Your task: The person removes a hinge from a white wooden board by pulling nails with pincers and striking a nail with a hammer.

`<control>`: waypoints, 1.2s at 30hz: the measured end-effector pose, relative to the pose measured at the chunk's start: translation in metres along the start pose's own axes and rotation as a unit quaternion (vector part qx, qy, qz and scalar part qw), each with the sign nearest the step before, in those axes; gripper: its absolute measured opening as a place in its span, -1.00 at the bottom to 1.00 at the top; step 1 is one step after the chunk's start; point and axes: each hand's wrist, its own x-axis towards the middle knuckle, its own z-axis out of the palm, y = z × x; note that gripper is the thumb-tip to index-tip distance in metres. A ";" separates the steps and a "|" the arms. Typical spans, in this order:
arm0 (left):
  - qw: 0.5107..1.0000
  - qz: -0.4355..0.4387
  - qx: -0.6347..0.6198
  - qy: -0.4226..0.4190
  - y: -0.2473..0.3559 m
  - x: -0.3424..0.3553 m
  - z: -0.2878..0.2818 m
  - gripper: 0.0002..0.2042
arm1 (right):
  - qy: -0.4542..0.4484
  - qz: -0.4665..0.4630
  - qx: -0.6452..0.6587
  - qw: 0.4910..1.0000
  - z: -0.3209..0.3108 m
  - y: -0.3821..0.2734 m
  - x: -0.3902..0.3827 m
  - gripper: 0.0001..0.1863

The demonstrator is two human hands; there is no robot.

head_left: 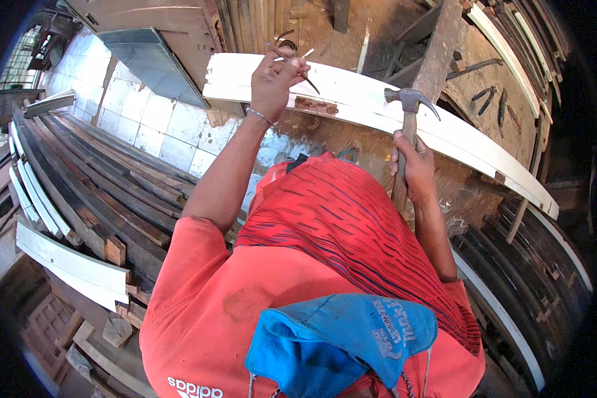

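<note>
My left hand (276, 83) is closed around a thin dark metal rod (310, 82), held at a slant over a long white-painted board (371, 86). The rod's lower tip is just above or on the board; I cannot tell which. Just below that tip, a reddish-brown rough patch (316, 106) shows along the board's near edge. My right hand (414, 162) grips the wooden handle of a claw hammer (410, 104). Its metal head is over the board, to the right of the rod, with the claw pointing right.
Pliers (488, 99) and other hand tools lie on a brown wooden surface at the far right. Stacked dark timber (113, 176) fills the left side, beside a white tiled floor (166, 119). A glazed panel (154, 66) leans at the far left. More timber (524, 265) is stacked at the right.
</note>
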 end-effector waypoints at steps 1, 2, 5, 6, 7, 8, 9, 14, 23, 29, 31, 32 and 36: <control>0.999 0.002 0.004 -0.035 -0.008 0.001 -0.006 -0.80 | -0.003 -0.004 0.002 1.000 0.002 -0.001 -0.001 -0.69; 0.997 0.001 0.052 -0.055 -0.009 0.000 -0.009 -0.80 | -0.004 -0.008 -0.003 1.000 0.004 -0.002 -0.002 -0.70; 0.985 0.007 0.132 -0.109 -0.011 -0.004 -0.014 -0.86 | -0.008 -0.022 -0.023 0.999 0.009 -0.007 -0.007 -0.70; 0.983 0.008 0.135 -0.125 -0.014 -0.005 -0.012 -0.86 | -0.010 -0.025 -0.032 0.999 0.011 -0.009 -0.009 -0.70; 0.980 0.010 0.137 -0.141 -0.016 -0.005 -0.010 -0.86 | -0.013 -0.029 -0.042 0.999 0.012 -0.012 -0.012 -0.71; 0.978 0.010 0.138 -0.157 -0.019 -0.004 -0.009 -0.86 | -0.014 -0.036 -0.050 0.998 0.015 -0.014 -0.013 -0.71; 0.967 -0.005 0.180 -0.181 -0.021 -0.002 -0.011 -0.85 | -0.016 -0.043 -0.058 0.997 0.017 -0.017 -0.015 -0.70; 0.959 -0.031 0.212 -0.185 -0.023 -0.002 -0.008 -0.85 | -0.025 -0.061 -0.098 0.993 0.024 -0.029 -0.027 -0.69; 0.928 0.021 0.244 -0.281 -0.025 0.000 -0.016 -0.81 | -0.029 -0.080 -0.105 0.991 0.041 -0.054 -0.049 -0.66; 0.910 0.045 0.281 -0.301 -0.018 0.004 -0.013 -0.79 | -0.011 -0.310 -0.104 0.945 0.063 -0.083 -0.068 -0.61; 0.907 0.076 0.263 -0.321 -0.023 0.006 -0.011 -0.79 | 0.016 -0.349 -0.237 0.906 0.063 -0.060 -0.049 -0.60; 0.899 0.089 0.281 -0.324 -0.024 0.006 -0.012 -0.79 | -0.053 -0.279 -0.409 0.868 0.068 -0.076 -0.045 -0.56; 0.880 0.135 0.314 -0.329 -0.025 0.011 -0.016 -0.79 | -0.138 -0.088 -0.262 0.951 0.073 -0.099 -0.051 -0.48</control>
